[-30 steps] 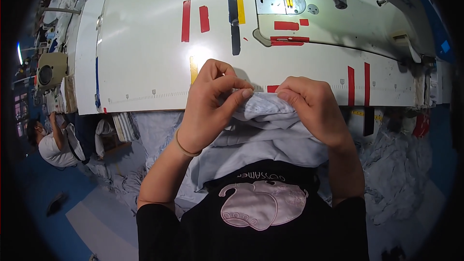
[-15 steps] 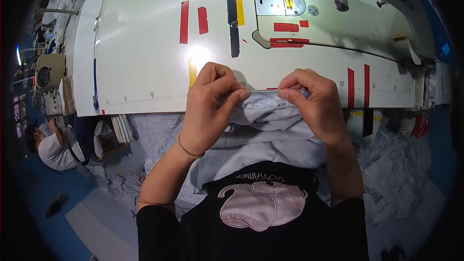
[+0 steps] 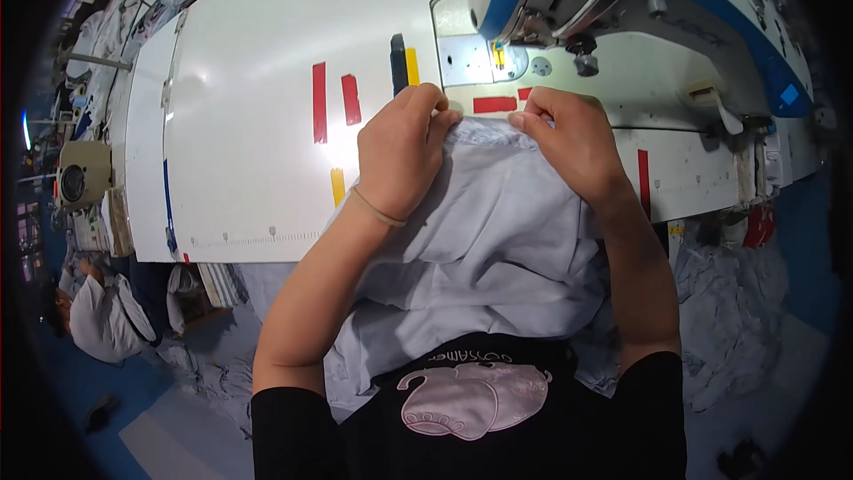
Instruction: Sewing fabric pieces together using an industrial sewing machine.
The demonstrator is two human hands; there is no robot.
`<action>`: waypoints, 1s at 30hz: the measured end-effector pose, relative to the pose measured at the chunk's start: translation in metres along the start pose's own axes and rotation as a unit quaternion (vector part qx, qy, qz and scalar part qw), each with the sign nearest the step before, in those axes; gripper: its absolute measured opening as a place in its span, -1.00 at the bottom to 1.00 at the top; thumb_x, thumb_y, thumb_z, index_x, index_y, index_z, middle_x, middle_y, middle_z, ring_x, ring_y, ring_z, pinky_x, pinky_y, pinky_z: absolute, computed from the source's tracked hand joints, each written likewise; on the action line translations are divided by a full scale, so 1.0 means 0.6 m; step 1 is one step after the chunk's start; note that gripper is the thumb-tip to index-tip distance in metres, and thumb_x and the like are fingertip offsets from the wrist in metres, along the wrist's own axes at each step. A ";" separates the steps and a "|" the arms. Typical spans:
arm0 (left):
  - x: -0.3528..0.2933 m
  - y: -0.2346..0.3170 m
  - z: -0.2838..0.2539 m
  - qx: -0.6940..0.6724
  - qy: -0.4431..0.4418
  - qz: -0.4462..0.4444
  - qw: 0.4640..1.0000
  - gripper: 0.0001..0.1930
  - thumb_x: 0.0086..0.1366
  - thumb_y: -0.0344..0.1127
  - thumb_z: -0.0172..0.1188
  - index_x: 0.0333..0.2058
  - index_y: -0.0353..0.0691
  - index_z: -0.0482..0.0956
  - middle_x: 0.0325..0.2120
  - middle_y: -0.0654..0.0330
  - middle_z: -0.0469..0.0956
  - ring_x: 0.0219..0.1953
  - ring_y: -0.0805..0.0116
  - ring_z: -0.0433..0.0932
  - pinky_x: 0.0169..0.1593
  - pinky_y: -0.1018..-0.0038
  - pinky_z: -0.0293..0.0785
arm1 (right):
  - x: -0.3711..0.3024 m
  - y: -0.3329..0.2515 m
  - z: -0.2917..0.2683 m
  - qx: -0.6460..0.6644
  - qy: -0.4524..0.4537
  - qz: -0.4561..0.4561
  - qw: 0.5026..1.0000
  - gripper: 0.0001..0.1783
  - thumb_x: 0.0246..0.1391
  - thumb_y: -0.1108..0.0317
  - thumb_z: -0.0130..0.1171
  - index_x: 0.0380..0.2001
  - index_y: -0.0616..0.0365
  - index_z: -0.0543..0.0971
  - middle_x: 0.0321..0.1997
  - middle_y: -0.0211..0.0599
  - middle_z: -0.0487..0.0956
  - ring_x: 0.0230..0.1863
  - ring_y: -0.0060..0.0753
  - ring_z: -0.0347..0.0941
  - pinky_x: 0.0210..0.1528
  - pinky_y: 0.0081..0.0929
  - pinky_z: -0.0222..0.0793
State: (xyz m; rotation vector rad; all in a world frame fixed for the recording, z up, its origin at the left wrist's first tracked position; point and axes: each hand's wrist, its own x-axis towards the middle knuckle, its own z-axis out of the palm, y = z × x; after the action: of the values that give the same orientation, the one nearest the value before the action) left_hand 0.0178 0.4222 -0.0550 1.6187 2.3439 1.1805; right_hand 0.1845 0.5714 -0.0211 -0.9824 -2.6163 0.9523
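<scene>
A light grey-blue garment [image 3: 498, 204] hangs from my two hands, its gathered upper edge stretched between them over the sewing table. At the left end of that edge, my left hand [image 3: 404, 147] pinches the cloth between thumb and fingers. My right hand [image 3: 573, 138] grips the other end the same way. The lower cloth drapes over the table's front edge into my lap. Just beyond my hands are the needle plate [image 3: 471, 60] and yellow presser foot [image 3: 498, 55] of a blue and white sewing machine [image 3: 702, 13]. The cloth lies short of the foot.
Red tape strips [image 3: 320, 102] and a black strip [image 3: 398, 62] mark the white tabletop [image 3: 249, 124]. Heaped grey cloth [image 3: 720, 311] lies below the table at right. A person in white [image 3: 107, 316] sits at far left, near a beige machine part [image 3: 84, 173].
Both hands have moved forward, toward the needle plate, carrying the garment's edge with them. More cloth now lies spread over the tabletop, and the view has shifted.
</scene>
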 end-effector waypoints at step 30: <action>0.091 0.020 -0.002 0.043 -0.112 0.199 0.973 -0.74 0.18 -0.17 0.44 -0.20 -0.13 0.71 -0.28 0.30 0.55 -0.19 0.29 0.50 -0.12 0.31 0.37 | 0.109 0.215 -0.027 -0.097 0.086 -0.203 0.971 -0.79 0.05 0.29 0.36 -0.25 0.12 0.65 -0.30 -0.23 0.68 -0.23 -0.14 0.65 -0.12 -0.18 0.57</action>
State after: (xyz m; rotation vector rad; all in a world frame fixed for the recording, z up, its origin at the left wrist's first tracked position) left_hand 0.0021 0.4682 -0.0273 2.1978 2.0172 0.8917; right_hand 0.2080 0.6958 -0.0927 -0.5006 -2.6441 0.4987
